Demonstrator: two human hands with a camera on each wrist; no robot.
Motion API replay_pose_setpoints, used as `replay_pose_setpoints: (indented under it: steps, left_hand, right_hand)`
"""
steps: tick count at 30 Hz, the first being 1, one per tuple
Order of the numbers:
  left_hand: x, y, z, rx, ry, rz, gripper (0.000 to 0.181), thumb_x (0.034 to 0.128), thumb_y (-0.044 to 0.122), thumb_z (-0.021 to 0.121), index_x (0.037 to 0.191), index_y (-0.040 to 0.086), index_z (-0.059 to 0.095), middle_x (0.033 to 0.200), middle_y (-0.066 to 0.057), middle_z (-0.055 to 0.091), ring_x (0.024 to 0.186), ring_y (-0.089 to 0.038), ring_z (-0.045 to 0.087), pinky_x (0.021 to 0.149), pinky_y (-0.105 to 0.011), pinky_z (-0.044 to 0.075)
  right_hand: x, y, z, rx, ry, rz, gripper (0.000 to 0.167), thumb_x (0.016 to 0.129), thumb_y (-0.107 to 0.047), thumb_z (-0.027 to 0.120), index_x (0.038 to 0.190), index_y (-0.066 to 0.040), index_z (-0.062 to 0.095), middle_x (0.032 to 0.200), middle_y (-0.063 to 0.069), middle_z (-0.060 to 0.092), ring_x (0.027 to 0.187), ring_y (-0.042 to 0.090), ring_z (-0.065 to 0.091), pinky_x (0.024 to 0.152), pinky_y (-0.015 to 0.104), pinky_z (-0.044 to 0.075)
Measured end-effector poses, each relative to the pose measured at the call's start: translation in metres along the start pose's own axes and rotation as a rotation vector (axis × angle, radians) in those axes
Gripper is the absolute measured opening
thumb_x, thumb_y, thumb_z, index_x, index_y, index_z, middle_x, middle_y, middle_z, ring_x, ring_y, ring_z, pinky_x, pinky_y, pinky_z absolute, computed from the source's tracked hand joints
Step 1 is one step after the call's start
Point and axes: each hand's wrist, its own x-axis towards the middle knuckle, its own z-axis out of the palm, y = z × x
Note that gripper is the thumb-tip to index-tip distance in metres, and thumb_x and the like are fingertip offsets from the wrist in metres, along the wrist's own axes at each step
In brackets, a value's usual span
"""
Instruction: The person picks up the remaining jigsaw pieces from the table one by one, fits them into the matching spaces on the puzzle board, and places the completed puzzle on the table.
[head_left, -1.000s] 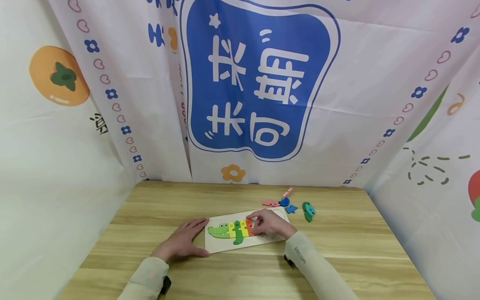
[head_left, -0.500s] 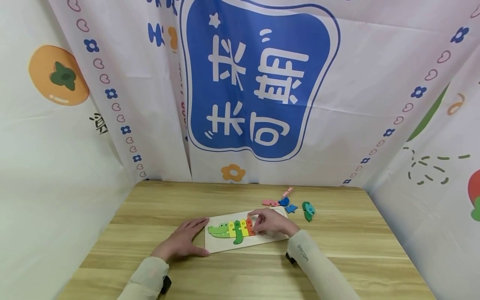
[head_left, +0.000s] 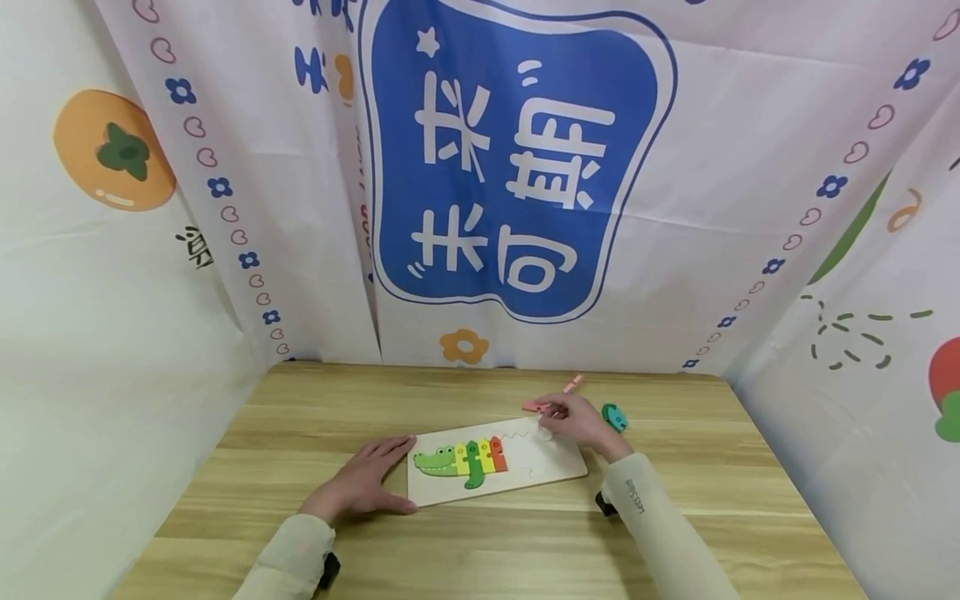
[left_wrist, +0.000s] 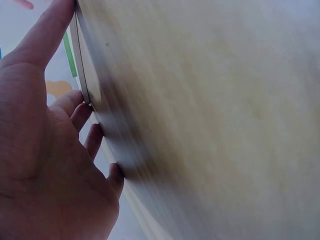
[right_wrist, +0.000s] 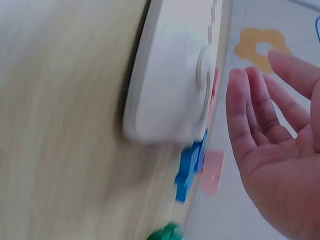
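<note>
A pale puzzle board [head_left: 555, 462] holds a green crocodile head [head_left: 437, 463], with yellow, green and orange-red [head_left: 498, 454] pieces joined to its right. My left hand [head_left: 363, 483] rests at the board's left edge, fingers spread; the left wrist view shows the hand [left_wrist: 45, 145] against that edge. Over the board's upper right corner is my right hand [head_left: 581, 421]. In the right wrist view no piece shows between the bent fingers of this hand [right_wrist: 280, 145], and blue pieces [right_wrist: 186, 170] lie beyond the board's corner.
Pink pieces [head_left: 531, 407] [head_left: 573, 384] lie behind the board, partly hidden by my right hand. Green and teal pieces [head_left: 615, 417] sit to the hand's right. A printed cloth [head_left: 645, 333] hangs behind the wooden table [head_left: 450, 558].
My right hand has left the orange-red piece, which stays on the board, and moved right and back towards the loose pieces. My left hand has stayed in place.
</note>
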Motion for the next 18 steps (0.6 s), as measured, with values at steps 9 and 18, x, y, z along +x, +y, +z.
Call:
replay_pose_setpoints:
  steps: [9,18]
  left_hand:
    - [0.001,-0.001,0.0,0.0,-0.003,0.002,0.114,0.0734,0.069,0.083,0.164,0.021,0.033,0.17,-0.005,0.03,0.154,-0.043,0.025,0.117,-0.07,0.03]
    - [0.001,0.0,-0.001,-0.004,-0.005,-0.001,0.113,0.0738,0.067,0.083,0.164,0.02,0.033,0.17,-0.007,0.031,0.154,-0.044,0.024,0.118,-0.07,0.028]
  right_hand:
    - [-0.007,0.012,-0.02,-0.015,0.156,0.043,0.034,0.1,-0.01,0.068,0.133,0.0,0.067,0.109,0.01,0.072,0.098,0.021,0.066,0.076,0.028,0.056]
    - [-0.007,0.026,-0.027,0.004,0.21,0.081,0.034,0.099,-0.009,0.069,0.132,-0.001,0.068,0.11,0.015,0.072,0.103,0.028,0.068,0.085,0.038,0.06]
